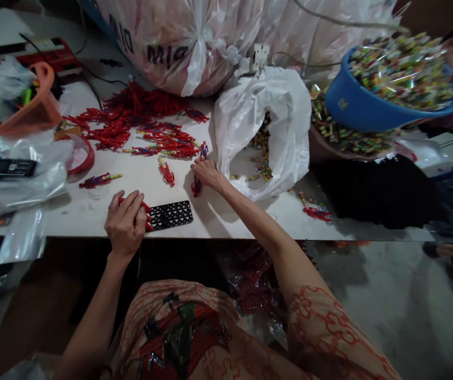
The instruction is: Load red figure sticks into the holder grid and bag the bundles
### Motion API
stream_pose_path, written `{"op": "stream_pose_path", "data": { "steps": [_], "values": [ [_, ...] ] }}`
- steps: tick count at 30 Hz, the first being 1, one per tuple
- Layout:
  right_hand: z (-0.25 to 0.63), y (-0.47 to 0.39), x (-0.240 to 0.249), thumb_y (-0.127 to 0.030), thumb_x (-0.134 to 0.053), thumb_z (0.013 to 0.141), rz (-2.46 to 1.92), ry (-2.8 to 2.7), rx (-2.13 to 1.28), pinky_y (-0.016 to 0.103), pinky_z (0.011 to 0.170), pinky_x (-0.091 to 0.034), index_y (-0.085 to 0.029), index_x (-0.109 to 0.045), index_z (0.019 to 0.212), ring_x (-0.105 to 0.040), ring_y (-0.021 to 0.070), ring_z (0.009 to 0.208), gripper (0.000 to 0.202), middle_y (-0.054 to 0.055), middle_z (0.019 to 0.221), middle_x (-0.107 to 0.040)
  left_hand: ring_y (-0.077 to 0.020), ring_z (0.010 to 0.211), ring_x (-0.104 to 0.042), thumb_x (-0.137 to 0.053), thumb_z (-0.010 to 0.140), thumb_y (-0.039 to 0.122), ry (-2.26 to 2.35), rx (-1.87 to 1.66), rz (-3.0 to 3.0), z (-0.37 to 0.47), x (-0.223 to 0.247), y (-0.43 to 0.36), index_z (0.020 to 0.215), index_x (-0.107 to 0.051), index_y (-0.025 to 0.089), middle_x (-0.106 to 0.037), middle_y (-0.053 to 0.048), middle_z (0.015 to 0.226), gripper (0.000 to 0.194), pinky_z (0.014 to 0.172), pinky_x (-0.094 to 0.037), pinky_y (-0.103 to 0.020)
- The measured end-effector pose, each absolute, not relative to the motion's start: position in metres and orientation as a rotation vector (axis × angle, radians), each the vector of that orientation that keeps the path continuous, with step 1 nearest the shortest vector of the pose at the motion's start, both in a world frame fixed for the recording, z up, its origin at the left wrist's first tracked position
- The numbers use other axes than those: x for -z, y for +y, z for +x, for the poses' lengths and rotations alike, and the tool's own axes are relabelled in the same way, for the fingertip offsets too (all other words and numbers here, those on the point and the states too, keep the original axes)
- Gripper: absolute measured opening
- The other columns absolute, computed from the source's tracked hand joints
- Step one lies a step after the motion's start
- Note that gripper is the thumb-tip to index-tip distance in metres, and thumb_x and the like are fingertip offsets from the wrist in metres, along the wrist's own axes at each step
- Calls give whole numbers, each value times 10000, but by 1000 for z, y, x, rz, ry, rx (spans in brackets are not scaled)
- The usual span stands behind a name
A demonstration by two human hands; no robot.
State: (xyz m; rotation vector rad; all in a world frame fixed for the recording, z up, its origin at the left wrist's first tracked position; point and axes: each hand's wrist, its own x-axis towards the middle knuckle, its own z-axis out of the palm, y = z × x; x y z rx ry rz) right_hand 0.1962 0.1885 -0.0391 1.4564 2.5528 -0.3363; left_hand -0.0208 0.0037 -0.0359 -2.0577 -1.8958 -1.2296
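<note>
Figures of red plastic poke from the left hand, clamped round them beside a black perforated rectangular tray. Right hand bunches at a red-and-blue figurine, grip unclear.

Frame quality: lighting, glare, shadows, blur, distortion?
Head view: dim; glare on the clear bag and wrapped pieces. Head view: soft shadow on the table below the right hand. Head view: left forearm soft toward the bottom; blue tub looks stretched, likely lens distortion.

Single head-worn view, facing forward, steeply down over table.
</note>
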Motion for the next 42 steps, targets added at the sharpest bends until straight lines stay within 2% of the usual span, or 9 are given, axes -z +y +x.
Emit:
{"op": "stream_pose_path", "data": {
  "steps": [3, 6, 10, 15, 19, 25, 31, 36, 42],
  "values": [
    [202, 183, 35, -26, -383, 880, 1467, 2581, 304, 384, 863, -448, -96, -624, 1197, -596, 292, 1093, 404, 218, 1287, -565, -275, 1245, -537, -486, 888, 256, -1935, 1229, -2060, -20, 34, 3, 1125, -711, 207, -714, -84, 1148, 331, 1091, -408, -489],
    [203, 163, 40, -56, -482, 823, 1585, 2648, 559, 312, 782, -436, -102, -647, 1066, -609, 235, 949, 297, 142, 1068, -649, -280, 1258, -523, -488, 886, 255, -1952, 1247, -2075, -19, 33, 2, 1142, -706, 206, -706, -87, 1168, 339, 1103, -394, -495],
    [181, 119, 56, -173, -604, 753, 1693, 2515, 1558, 218, 608, -393, -143, -589, 797, -519, 122, 646, 55, -38, 668, -547, -285, 1258, -523, -493, 886, 257, -1974, 1241, -2077, -19, 32, 2, 1142, -706, 205, -705, -90, 1162, 337, 1098, -397, -502],
    [136, 72, 68, -182, -615, 728, 1496, 1944, 2413, 211, 575, -423, -170, -522, 753, -527, 102, 548, 97, -65, 584, -545, -282, 1252, -528, -484, 889, 257, -1994, 1192, -2077, -20, 30, 3, 1133, -704, 200, -700, -85, 1166, 333, 1088, -408, -489],
    [125, 53, 70, -160, -636, 733, 1551, 2264, 2058, 208, 631, -424, -161, -564, 741, -584, 125, 665, 72, -28, 674, -605, -271, 1252, -517, -475, 898, 258, -1973, 1192, -2098, -19, 29, 3, 1131, -703, 207, -699, -78, 1167, 330, 1091, -400, -481],
    [125, 30, 59, -200, -485, 917, 1388, 2685, 961, 276, 701, -460, -176, -611, 1130, -647, 196, 865, 249, 108, 1154, -637, -304, 1325, -454, -487, 919, 356, -2026, 1135, -2115, -16, 26, -3, 1206, -668, 203, -662, -101, 1261, 372, 1109, -336, -493],
    [125, 111, 34, -122, -549, 871, 1002, 2677, 889, 264, 785, -483, -169, -652, 1099, -641, 198, 972, 255, 82, 1151, -676, -333, 1354, -437, -560, 894, 388, -1994, 1048, -2066, -13, 26, -5, 1243, -645, 198, -627, -124, 1326, 406, 1118, -308, -520],
    [112, 200, 38, -76, -327, 950, 1308, 2813, 248, 411, 890, -466, -114, -638, 1125, -610, 274, 1083, 359, 194, 1312, -579, -300, 1334, -469, -490, 920, 327, -1953, 1053, -2112, -17, 26, -1, 1240, -651, 191, -653, -107, 1289, 384, 1104, -379, -473],
    [131, 189, 51, -74, -366, 912, 1354, 2891, 401, 383, 842, -464, -98, -619, 1092, -602, 265, 1049, 311, 200, 1339, -548, -293, 1324, -484, -488, 912, 279, -1870, 1064, -2142, -20, 26, -2, 1237, -654, 159, -662, -114, 1274, 384, 1108, -400, -458]
  ]
}}
